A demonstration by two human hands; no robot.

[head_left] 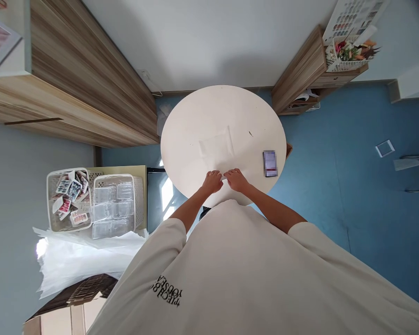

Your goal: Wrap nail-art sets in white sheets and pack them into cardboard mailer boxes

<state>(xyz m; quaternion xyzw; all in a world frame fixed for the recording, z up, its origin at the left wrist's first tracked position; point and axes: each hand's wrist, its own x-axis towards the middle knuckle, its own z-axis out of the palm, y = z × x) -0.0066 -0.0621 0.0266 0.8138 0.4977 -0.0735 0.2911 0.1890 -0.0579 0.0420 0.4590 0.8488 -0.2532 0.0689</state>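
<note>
On the round white table (202,107) lies a thin clear plastic bag (216,145), flat and nearly see-through. My left hand (212,181) and my right hand (236,179) rest side by side at the table's near edge. Both have their fingers curled and pinched on the bag's near edge, close together and almost touching. A phone (270,163) lies face up on the table to the right of my right hand.
Two white baskets stand at the left: one (68,199) holds small colourful packets, the other (116,204) clear plastic boxes. A pile of clear bags (80,258) lies below them. Wooden cabinets (91,93) stand at left, a low shelf (302,77) at right on blue floor.
</note>
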